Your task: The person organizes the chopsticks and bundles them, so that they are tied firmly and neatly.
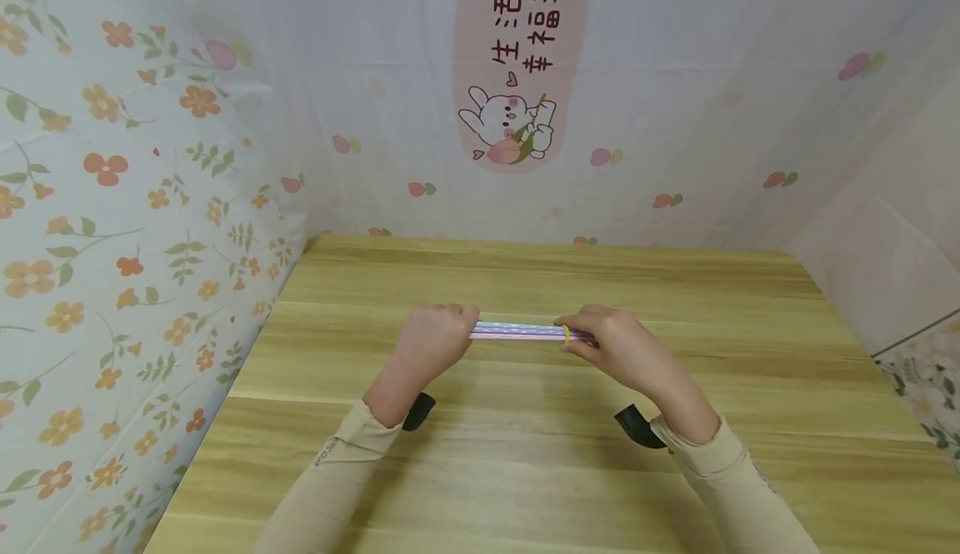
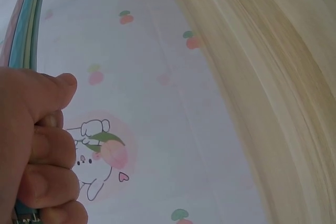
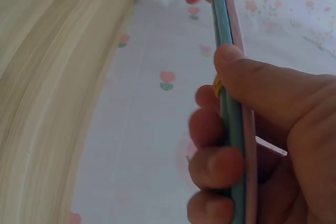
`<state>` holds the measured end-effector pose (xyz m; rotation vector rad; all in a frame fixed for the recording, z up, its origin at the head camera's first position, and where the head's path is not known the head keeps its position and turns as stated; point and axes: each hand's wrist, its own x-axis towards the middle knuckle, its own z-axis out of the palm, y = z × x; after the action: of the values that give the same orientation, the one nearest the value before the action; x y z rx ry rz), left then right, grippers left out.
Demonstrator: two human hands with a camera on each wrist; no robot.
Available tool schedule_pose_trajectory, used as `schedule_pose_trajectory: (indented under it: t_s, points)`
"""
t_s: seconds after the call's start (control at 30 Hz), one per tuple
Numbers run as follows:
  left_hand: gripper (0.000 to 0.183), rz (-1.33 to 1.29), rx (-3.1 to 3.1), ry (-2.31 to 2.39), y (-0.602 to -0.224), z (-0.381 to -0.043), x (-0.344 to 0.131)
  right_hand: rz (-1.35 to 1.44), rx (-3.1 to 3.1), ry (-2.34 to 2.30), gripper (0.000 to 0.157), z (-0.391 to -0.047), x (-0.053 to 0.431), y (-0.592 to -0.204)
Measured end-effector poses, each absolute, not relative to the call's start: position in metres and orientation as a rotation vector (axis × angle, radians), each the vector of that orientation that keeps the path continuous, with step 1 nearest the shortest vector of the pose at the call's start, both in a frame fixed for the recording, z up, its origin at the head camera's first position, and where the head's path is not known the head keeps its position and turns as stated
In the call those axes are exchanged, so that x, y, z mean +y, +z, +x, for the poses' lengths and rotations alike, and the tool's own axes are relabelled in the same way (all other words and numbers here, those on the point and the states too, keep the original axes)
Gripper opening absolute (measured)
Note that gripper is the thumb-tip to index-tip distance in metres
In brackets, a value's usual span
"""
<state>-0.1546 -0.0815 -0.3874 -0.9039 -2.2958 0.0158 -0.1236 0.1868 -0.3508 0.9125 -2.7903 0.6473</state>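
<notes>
A bundle of pastel sticks [image 1: 517,331], pink, blue and green, lies level above the wooden table [image 1: 525,471], held at both ends. My left hand [image 1: 438,336] grips the left end, fingers curled round it; the left wrist view shows the bundle [image 2: 23,30] running up from that fist [image 2: 39,145]. My right hand [image 1: 600,339] grips the right end beside a yellow rubber band [image 1: 566,335]. In the right wrist view the thumb and fingers [image 3: 220,166] pinch the bundle [image 3: 224,19], and the yellow band [image 3: 216,86] shows just under the thumb.
Patterned cloth walls enclose the table: orange flowers on the left [image 1: 112,204], a pink rabbit banner at the back [image 1: 517,62]. Black wrist mounts [image 1: 637,425] hang under both beige sleeves. The table's left edge [image 1: 225,387] meets the flowered wall.
</notes>
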Motion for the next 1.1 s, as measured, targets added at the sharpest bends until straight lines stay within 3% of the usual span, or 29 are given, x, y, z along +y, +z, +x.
schedule_pose_trajectory:
  t_s: [0.3, 0.7, 1.1]
  points:
    - [0.035, -0.895, -2.259, 0.014, -0.384, -0.155, -0.079, 0.845, -2.729, 0.596, 0.034, -0.122, 0.183, -0.354]
    - [0.034, -0.893, -2.27, 0.021, -0.381, -0.153, -0.076, 0.861, -2.619, 0.372, 0.056, -0.122, 0.18, -0.359]
    - [0.035, -0.871, -2.286, 0.058, -0.381, -0.154, -0.076, 0.77, -2.684, 0.506, 0.05, -0.115, 0.195, -0.353]
